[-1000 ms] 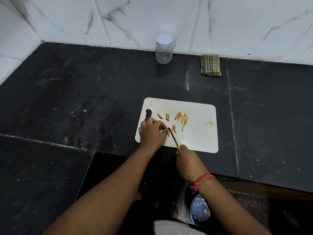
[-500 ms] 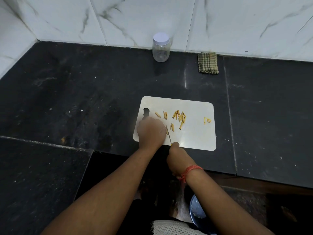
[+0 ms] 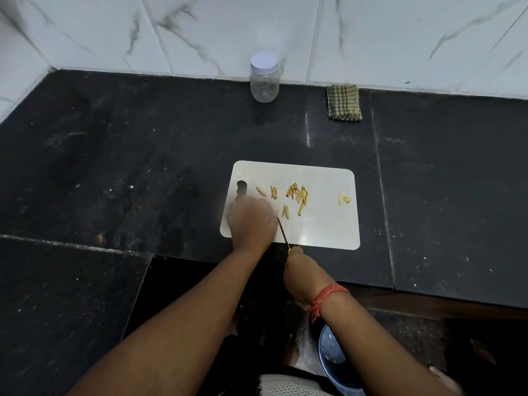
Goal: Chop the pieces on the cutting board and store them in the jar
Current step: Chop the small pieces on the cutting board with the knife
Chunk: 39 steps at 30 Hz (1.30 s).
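Observation:
A white cutting board [image 3: 323, 227] lies on the black counter with several yellow-brown strips [image 3: 298, 194] scattered across it and two pieces [image 3: 344, 199] apart at the right. My left hand [image 3: 251, 221] presses down on the board's near left part, fingers curled over a piece that is mostly hidden. My right hand [image 3: 303, 277] grips a small knife [image 3: 283, 232] with a yellow handle; its thin blade points up to my left fingertips. A clear jar [image 3: 264, 78] with a white lid on stands at the back wall.
A folded green checked cloth [image 3: 343, 102] lies by the wall right of the jar. A blue bowl [image 3: 334, 358] sits below the counter edge near my right forearm. The counter steps down at the left front. White marble tiles back the counter.
My right hand has drawn the knife back toward the counter's front edge, and the blade now stands steeper beside my left fingers. The left hand stays on the same piece.

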Available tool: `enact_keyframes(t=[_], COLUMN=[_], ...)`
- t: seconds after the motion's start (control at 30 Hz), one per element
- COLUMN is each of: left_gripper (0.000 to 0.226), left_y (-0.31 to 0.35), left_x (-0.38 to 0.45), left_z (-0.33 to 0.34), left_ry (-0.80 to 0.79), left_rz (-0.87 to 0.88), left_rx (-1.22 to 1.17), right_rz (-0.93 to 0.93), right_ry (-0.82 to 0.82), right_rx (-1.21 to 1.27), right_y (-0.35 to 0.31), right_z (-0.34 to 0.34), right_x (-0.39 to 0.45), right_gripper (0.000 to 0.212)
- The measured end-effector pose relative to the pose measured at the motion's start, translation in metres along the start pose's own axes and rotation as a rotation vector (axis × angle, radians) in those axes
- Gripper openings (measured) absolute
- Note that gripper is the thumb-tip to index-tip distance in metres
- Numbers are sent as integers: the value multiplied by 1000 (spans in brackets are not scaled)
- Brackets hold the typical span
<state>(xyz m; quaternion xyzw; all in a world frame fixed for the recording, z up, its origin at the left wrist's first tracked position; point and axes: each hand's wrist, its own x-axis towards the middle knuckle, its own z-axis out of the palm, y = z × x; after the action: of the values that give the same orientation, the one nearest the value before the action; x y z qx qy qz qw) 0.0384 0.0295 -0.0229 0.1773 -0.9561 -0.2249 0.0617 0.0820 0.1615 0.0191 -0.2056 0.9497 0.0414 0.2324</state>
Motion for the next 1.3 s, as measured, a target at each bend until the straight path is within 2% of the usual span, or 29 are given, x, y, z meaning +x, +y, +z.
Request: enact_keyframes(t=[0.03,0.07,0.1,0.13,0.17,0.27,0.37,0.73,1.17,1.3], left_gripper=[16,16,16,16,16,14,12,13,12,12], left_y=[0,0,0,0,-1,-3,-5,-9,-7,-6], left_x=[0,0,0,-1,-1,0,0,-2,-2,-1], left_z=[0,0,0,0,0,0,-2,-2,0,0], left_ry=[0,0,-2,-5,-8,-31,-40,-49,-28,-30], left_rz=[1,3,4,3,0,-4,4,13,-1,4], left_rx=[1,3,4,2,-3,-27,-46,-71,-64,-64], right_rz=[48,130,193,183,158,108,132,142,158,169], right_ry=[-82,-148,-101,-186,-227,-49,69,-57,-72,-102], right_rx=[296,467,546,620,607,545,650,660,616,524], right_y=[2,-1,-1,2,2,4,7,1,-3,-5], right_z=[-8,-7,5,4,4,6,1,-12,-13,-15], right_x=[-6,-13,-12,-16,-22,-31,-30,-10,-2,2], right_gripper=[18,12,17,22,20,14,13,14,16,14])
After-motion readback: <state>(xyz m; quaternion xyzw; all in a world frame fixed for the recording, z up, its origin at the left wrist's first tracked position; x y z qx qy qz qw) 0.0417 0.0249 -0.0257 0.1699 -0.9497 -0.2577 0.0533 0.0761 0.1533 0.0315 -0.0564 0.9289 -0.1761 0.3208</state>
